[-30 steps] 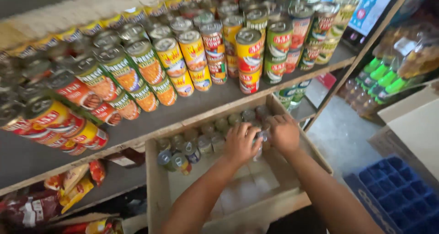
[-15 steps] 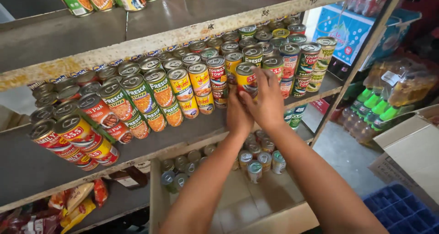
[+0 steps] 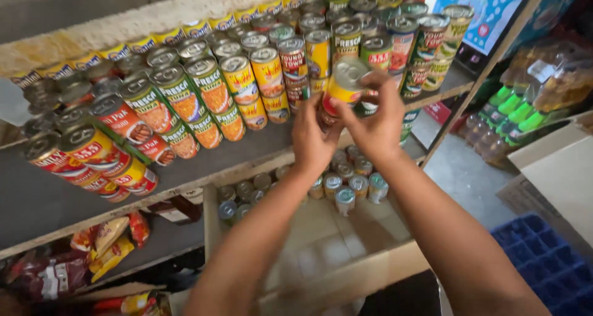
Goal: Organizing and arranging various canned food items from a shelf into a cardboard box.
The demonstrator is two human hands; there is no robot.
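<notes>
Both hands were on one yellow can (image 3: 343, 84), lifted up at the front edge of the wooden shelf (image 3: 185, 180). The left hand (image 3: 315, 137) cupped it from underneath, taking the weight, while the right hand (image 3: 377, 121) wrapped its side with fingers closed, probably to steer it. The stacked cans (image 3: 204, 93) sat in tight rows, so two hands made sense. Just below, the cardboard box (image 3: 346, 273) had more small cans (image 3: 352, 183) at its far end.

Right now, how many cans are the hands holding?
1: a yellow-labelled can, tilted, gripped between the left hand and right hand in front of the shelved cans. Another may be hidden behind the fingers.
</notes>
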